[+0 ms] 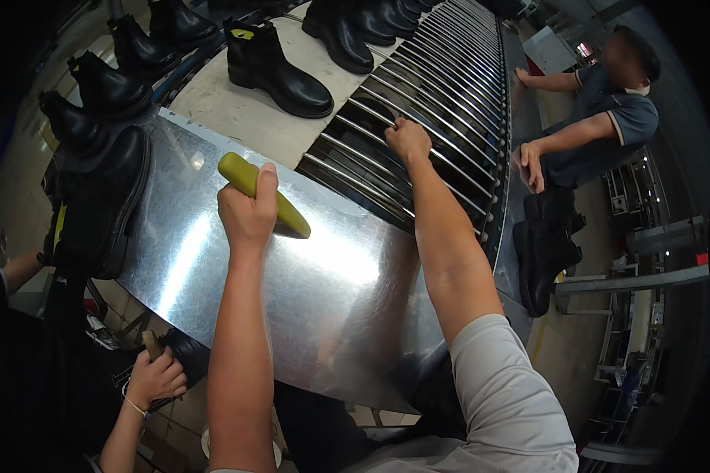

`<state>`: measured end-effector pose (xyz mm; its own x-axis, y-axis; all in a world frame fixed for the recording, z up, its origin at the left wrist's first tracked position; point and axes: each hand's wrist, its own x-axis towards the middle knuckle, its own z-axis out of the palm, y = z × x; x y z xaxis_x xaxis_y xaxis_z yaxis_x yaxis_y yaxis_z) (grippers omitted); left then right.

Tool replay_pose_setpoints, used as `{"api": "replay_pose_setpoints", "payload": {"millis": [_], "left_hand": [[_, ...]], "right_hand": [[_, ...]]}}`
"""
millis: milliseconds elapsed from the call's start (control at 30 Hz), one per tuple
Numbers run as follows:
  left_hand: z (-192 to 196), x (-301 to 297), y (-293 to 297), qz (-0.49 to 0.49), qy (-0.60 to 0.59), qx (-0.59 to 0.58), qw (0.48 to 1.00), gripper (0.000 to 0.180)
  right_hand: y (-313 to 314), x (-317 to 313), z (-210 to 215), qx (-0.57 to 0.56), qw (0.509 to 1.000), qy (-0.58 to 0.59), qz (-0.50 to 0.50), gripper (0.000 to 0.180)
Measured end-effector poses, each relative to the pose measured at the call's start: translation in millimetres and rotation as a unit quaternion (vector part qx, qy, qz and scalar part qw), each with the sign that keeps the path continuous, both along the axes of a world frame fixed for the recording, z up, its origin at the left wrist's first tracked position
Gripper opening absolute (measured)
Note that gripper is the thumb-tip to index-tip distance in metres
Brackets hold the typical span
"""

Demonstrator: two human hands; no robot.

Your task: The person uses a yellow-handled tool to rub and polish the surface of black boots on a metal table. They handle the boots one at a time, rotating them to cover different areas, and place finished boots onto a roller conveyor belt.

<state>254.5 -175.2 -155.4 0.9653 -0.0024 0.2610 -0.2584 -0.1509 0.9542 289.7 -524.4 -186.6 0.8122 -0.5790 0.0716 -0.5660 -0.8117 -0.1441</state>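
Note:
My left hand is closed round a yellow-green tapered tool, its rounded end up by my thumb and its narrow end pointing down to the right. It is held over a shiny metal table. Further off, my right hand reaches over the metal rollers of a conveyor. Its fingers are curled in at the bars, and whatever they may grip is hidden. A black ankle boot stands beyond my left hand on a pale board.
Several black boots line the left rack; more stand at the far end. Black boots sit on the right ledge, where a person leans in. Lower left, another person's hand grips a brown handle.

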Motion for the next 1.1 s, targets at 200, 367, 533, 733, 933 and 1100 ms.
{"api": "replay_pose_setpoints", "payload": {"millis": [200, 367, 533, 733, 933, 1100], "left_hand": [[3.9, 0.1, 0.2, -0.005, -0.004, -0.006, 1.000, 0.041], [5.3, -0.4, -1.6, -0.011, -0.001, -0.017, 1.000, 0.039], [5.8, 0.2, -2.1, -0.012, -0.003, -0.020, 1.000, 0.038], [3.3, 2.7, -1.7, -0.020, -0.008, -0.019, 1.000, 0.038], [4.5, 0.8, -4.5, -0.010, -0.013, -0.027, 0.999, 0.035], [2.6, -1.6, -4.3, -0.044, -0.025, -0.034, 0.998, 0.033]], "right_hand": [[5.9, -2.7, 2.8, 0.001, 1.000, 0.003, 0.008, 0.031], [4.1, -5.2, 1.6, -0.001, 1.000, 0.004, 0.008, 0.031], [6.6, -6.3, 2.1, 0.000, 1.000, 0.000, 0.008, 0.031], [7.4, -5.2, 0.1, 0.000, 1.000, -0.007, 0.007, 0.029], [9.3, -6.8, -0.1, -0.002, 1.000, 0.002, 0.005, 0.032], [32.9, -24.9, -13.5, -0.130, 0.989, -0.066, 0.014, 0.035]]}}
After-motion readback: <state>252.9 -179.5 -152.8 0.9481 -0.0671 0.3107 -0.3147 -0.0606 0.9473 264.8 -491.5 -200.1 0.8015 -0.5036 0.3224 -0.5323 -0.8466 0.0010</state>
